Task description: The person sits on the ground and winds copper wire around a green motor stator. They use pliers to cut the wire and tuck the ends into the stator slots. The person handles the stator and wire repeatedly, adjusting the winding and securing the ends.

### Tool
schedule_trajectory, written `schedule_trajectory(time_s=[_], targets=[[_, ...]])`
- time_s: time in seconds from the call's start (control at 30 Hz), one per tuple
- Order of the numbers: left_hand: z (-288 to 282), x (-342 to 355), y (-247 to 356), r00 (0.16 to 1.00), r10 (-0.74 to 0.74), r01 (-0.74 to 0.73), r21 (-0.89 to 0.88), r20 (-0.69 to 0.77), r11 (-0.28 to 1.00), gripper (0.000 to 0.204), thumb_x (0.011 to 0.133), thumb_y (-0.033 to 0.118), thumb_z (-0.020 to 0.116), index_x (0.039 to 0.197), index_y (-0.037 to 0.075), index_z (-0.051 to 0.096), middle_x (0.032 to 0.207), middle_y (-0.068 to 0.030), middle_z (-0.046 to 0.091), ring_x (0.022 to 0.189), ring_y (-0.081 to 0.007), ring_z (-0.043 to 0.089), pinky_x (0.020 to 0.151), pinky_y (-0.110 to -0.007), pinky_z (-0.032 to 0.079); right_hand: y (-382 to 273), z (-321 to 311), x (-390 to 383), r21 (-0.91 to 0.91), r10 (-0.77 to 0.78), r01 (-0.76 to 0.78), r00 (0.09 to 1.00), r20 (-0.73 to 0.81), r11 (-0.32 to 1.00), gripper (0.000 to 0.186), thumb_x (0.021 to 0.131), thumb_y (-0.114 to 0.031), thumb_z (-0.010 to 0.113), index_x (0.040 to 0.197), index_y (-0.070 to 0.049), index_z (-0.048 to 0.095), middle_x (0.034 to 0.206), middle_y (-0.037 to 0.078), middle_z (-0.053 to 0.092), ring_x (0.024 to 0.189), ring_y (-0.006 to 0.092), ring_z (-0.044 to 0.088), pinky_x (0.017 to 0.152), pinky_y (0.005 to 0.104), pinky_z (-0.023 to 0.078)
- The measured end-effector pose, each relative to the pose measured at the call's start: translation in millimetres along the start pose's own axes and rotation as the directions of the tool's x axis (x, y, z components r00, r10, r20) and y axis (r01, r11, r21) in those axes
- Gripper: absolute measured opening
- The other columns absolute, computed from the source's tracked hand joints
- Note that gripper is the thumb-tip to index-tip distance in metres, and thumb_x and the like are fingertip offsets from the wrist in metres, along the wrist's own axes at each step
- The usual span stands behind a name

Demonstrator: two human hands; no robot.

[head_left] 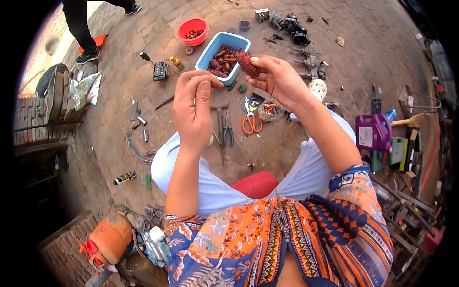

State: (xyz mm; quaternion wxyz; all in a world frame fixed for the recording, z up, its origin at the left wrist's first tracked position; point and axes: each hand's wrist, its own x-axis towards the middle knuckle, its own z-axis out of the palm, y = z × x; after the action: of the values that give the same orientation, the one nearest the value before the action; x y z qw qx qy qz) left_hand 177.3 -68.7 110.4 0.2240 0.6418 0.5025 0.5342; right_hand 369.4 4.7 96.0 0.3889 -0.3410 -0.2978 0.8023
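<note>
1 reddish coil (pixel 248 65) sits in the right hand (pixel 283 80) near 1 tub (pixel 232 39).

two hands, one left (pixel 192 103) and one right (pixel 282 82), are at upper centre, with one reddish wire coil (pixel 248 64) held up in the fingers. one blue basin (pixel 206 51) and one red bowl (pixel 192 23) are there too; the pieces heaped inside both overlap too much to count. mid-frame: one hammer (pixel 221 128), one pair of pliers (pixel 227 126), one pair of scissors (pixel 250 114), one clear jar (pixel 268 111). upper left: two shoes (pixel 88 57), one tyre (pixel 44 81). right: one purple jug (pixel 382 126). lower left: one orange cylinder (pixel 111 237).
</note>
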Motion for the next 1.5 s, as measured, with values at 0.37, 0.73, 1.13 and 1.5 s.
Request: schedule_trajectory(time_s=[0.37,0.73,1.13,1.5], targets=[[42.1,-21.7,-64.5,0.868,-0.471,0.492,-0.147,0.157,0.858,0.025,0.094,0.015,0.056,0.114,0.0,0.06,0.105,-0.0061,0.063,0.095,-0.0129,0.059,0.084,-0.028,0.048,0.5,-78.6,7.4,0.058,-0.244,0.257,0.955,-0.169,0.965,0.028,0.094,-0.023,0.057,0.109,0.001,0.058,0.1,0.008,0.064,0.085,0.0151,0.064,0.074,0.0233,0.056],[181.8,-55.7,-141.3,0.698,-0.347,0.145,0.351,0.627,0.925,0.02,0.084,0.007,0.062,0.103,0.001,0.063,0.094,-0.0098,0.061,0.086,-0.0198,0.062,0.076,-0.03,0.049,-62.1,-206.6,-3.5,0.156,-0.364,0.427,0.875,-0.318,0.891,0.017,0.092,-0.017,0.058,0.1,-0.003,0.062,0.09,0.005,0.066,0.077,0.0143,0.064,0.071,0.0245,0.055],[487.7,-146.9,-304.1,0.299,-0.18,-0.464,0.307,0.937,0.831,0.036,0.088,0.011,0.047,0.123,0.005,0.052,0.124,-0.0126,0.052,0.102,-0.0283,0.059,0.082,-0.04,0.052,-117.7,-337.4,-22.8,0.204,-0.311,0.418,0.858,-0.409,0.885,0.022,0.094,-0.02,0.057,0.106,-0.002,0.061,0.092,0.004,0.064,0.08,0.0126,0.061,0.075,0.0253,0.053],[553.7,-159.7,-428.3,0.256,-0.348,-0.26,0.411,0.902,0.874,0.016,0.089,0.017,0.045,0.093,0.006,0.057,0.099,-0.0103,0.052,0.081,-0.0279,0.064,0.065,-0.042,0.054,-99.9,-383.8,23.0,0.123,-0.274,0.357,0.859,-0.433,0.926,0.049,0.098,-0.034,0.04,0.128,0.006,0.046,0.108,0.013,0.06,0.078,0.0111,0.057,0.062,0.0191,0.046]])
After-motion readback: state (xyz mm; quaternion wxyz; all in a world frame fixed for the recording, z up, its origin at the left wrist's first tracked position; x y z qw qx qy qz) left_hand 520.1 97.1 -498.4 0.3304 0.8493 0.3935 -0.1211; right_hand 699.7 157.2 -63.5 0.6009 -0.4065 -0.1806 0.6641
